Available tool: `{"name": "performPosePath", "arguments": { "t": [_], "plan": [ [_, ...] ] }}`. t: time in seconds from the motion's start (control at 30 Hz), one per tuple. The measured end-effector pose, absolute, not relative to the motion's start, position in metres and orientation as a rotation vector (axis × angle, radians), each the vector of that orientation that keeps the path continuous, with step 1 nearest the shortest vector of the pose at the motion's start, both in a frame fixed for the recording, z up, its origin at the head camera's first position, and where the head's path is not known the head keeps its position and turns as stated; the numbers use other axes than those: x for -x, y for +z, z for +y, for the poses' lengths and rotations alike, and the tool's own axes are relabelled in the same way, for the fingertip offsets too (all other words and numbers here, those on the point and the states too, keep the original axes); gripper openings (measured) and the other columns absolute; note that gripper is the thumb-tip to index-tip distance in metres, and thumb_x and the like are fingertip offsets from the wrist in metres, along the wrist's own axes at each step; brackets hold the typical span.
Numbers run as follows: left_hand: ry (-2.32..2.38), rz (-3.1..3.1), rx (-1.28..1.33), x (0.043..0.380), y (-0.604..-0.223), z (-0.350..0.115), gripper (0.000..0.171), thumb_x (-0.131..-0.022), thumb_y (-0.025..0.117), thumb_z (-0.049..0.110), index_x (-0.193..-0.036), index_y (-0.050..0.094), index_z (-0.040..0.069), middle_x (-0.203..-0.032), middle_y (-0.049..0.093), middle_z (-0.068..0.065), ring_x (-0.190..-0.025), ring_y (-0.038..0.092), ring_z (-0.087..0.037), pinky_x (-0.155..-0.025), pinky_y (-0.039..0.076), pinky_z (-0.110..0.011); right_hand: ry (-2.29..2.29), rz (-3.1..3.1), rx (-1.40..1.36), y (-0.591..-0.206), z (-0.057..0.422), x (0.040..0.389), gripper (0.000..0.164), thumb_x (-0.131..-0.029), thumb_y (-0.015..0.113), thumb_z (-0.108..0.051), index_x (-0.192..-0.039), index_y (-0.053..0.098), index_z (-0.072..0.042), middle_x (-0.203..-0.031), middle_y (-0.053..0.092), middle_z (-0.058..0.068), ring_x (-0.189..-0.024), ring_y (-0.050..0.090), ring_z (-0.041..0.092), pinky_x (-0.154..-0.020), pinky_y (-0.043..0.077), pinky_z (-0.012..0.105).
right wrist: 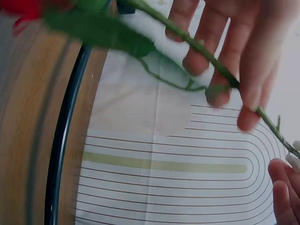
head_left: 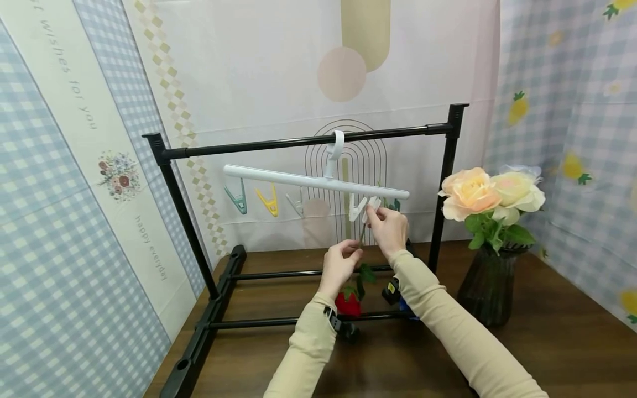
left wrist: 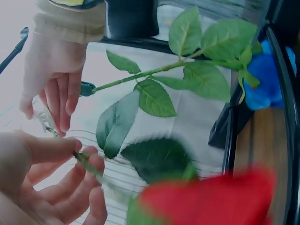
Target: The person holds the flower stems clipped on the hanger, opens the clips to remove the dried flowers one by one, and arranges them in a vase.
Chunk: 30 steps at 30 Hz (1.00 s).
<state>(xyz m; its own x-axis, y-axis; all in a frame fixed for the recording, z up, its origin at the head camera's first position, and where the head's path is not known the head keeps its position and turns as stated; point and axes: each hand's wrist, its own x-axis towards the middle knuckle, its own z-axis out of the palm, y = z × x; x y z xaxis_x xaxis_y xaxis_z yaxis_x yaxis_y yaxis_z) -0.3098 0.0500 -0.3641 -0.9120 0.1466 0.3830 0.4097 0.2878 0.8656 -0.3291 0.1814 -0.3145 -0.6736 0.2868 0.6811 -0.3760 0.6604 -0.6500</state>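
Observation:
A red rose (head_left: 348,305) hangs head down below the white hanger (head_left: 278,178). My left hand (head_left: 338,266) pinches its green stem (right wrist: 201,50) between thumb and forefinger, the other fingers loosely bent. Just above, my right hand (head_left: 389,229) pinches a white clip (head_left: 372,207) near the hanger's right end. In the right wrist view the stem's cut end reaches the clip. Another white clip (head_left: 355,209) hangs just left of it. Behind my hands, a blue rose (left wrist: 267,79) hangs upside down, its stem at a dark green clip (left wrist: 86,89).
The hanger hooks over a black rack's top bar (head_left: 269,145). A green clip (head_left: 238,199), a yellow clip (head_left: 269,200) and a pale clip (head_left: 296,204) hang at its left. On the wooden table (head_left: 562,337), a dark vase (head_left: 490,287) of peach and cream roses stands right of the rack.

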Motion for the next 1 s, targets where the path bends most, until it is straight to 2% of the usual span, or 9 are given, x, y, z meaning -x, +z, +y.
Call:
{"name": "performPosePath", "arguments": {
  "t": [0.17, 0.23, 0.3, 0.43, 0.53, 0.67, 0.8, 0.9, 1.0],
  "plan": [
    [-1.397, -2.359, 0.388, 0.310, -0.362, 0.040, 0.019, -0.092, 0.064, 0.018, -0.106, 0.075, 0.015, -0.097, 0.076, -0.004, -0.082, 0.069, -0.021, -0.073, 0.051, -0.033, 1.059, -2.071, -0.039, -0.315, 0.186, 0.329, 0.039, -0.094, 0.062, -0.035, -0.077, 0.077, -0.003, -0.069, 0.073, 0.014, -0.061, 0.070, 0.027, -0.051, 0.037, 0.021],
    [-1.347, -2.368, 0.356, 0.310, -0.362, 0.035, 0.019, -0.092, 0.064, 0.019, -0.106, 0.075, 0.016, -0.095, 0.076, -0.002, -0.078, 0.068, -0.021, -0.069, 0.049, -0.034, 1.054, -2.075, -0.031, -0.314, 0.187, 0.329, 0.040, -0.094, 0.062, -0.036, -0.076, 0.076, -0.003, -0.068, 0.073, 0.014, -0.060, 0.070, 0.026, -0.054, 0.039, 0.022],
    [-1.303, -2.382, 0.338, 0.310, -0.363, 0.030, 0.018, -0.092, 0.063, 0.018, -0.106, 0.075, 0.017, -0.092, 0.076, -0.001, -0.079, 0.067, -0.021, -0.072, 0.049, -0.036, 1.041, -2.083, -0.033, -0.314, 0.187, 0.328, 0.042, -0.094, 0.062, -0.037, -0.074, 0.075, -0.003, -0.068, 0.073, 0.014, -0.060, 0.070, 0.026, -0.056, 0.040, 0.024],
    [-1.190, -2.390, 0.321, 0.305, -0.366, 0.021, 0.018, -0.092, 0.064, 0.017, -0.105, 0.076, 0.017, -0.091, 0.075, -0.001, -0.092, 0.068, -0.024, -0.084, 0.043, -0.044, 1.104, -2.113, -0.036, -0.315, 0.188, 0.326, 0.042, -0.094, 0.061, -0.040, -0.076, 0.075, -0.004, -0.067, 0.073, 0.013, -0.051, 0.063, 0.014, -0.051, 0.037, 0.024],
    [-1.105, -2.379, 0.303, 0.300, -0.368, 0.017, 0.017, -0.091, 0.065, 0.015, -0.103, 0.077, 0.018, -0.089, 0.073, -0.003, -0.092, 0.066, -0.026, -0.085, 0.038, -0.046, 1.185, -2.145, -0.041, -0.317, 0.189, 0.324, 0.043, -0.094, 0.059, -0.043, -0.079, 0.074, -0.005, -0.070, 0.073, 0.013, -0.050, 0.058, 0.006, -0.046, 0.033, 0.022],
    [-1.010, -2.351, 0.277, 0.296, -0.368, 0.013, 0.017, -0.089, 0.067, 0.013, -0.099, 0.078, 0.020, -0.087, 0.069, -0.004, -0.084, 0.062, -0.027, -0.083, 0.036, -0.047, 1.247, -2.198, -0.065, -0.318, 0.193, 0.319, 0.044, -0.096, 0.055, -0.045, -0.090, 0.073, -0.006, -0.083, 0.076, 0.013, -0.065, 0.070, 0.020, -0.054, 0.044, 0.023],
    [-0.927, -2.332, 0.279, 0.288, -0.369, 0.011, 0.020, -0.088, 0.066, 0.009, -0.097, 0.079, 0.021, -0.089, 0.067, -0.004, -0.085, 0.059, -0.026, -0.084, 0.034, -0.047, 1.136, -2.223, -0.110, -0.322, 0.196, 0.304, 0.034, -0.098, 0.055, -0.036, -0.105, 0.072, -0.007, -0.096, 0.076, 0.013, -0.083, 0.072, 0.026, -0.072, 0.052, 0.034],
    [-0.865, -2.318, 0.305, 0.281, -0.370, 0.012, 0.025, -0.087, 0.064, 0.003, -0.096, 0.079, 0.022, -0.090, 0.067, -0.003, -0.085, 0.057, -0.024, -0.084, 0.033, -0.047, 0.884, -2.199, -0.247, -0.330, 0.195, 0.287, 0.020, -0.094, 0.060, -0.019, -0.105, 0.072, -0.006, -0.099, 0.074, 0.012, -0.089, 0.070, 0.027, -0.078, 0.053, 0.042],
    [-0.792, -2.288, 0.340, 0.273, -0.369, 0.015, 0.031, -0.084, 0.064, -0.003, -0.095, 0.079, 0.021, -0.089, 0.066, -0.003, -0.086, 0.057, -0.024, -0.086, 0.033, -0.048, 0.631, -2.153, -0.451, -0.340, 0.187, 0.272, 0.016, -0.087, 0.067, -0.006, -0.102, 0.072, -0.004, -0.100, 0.073, 0.012, -0.091, 0.068, 0.028, -0.080, 0.054, 0.043]
  ]
}}
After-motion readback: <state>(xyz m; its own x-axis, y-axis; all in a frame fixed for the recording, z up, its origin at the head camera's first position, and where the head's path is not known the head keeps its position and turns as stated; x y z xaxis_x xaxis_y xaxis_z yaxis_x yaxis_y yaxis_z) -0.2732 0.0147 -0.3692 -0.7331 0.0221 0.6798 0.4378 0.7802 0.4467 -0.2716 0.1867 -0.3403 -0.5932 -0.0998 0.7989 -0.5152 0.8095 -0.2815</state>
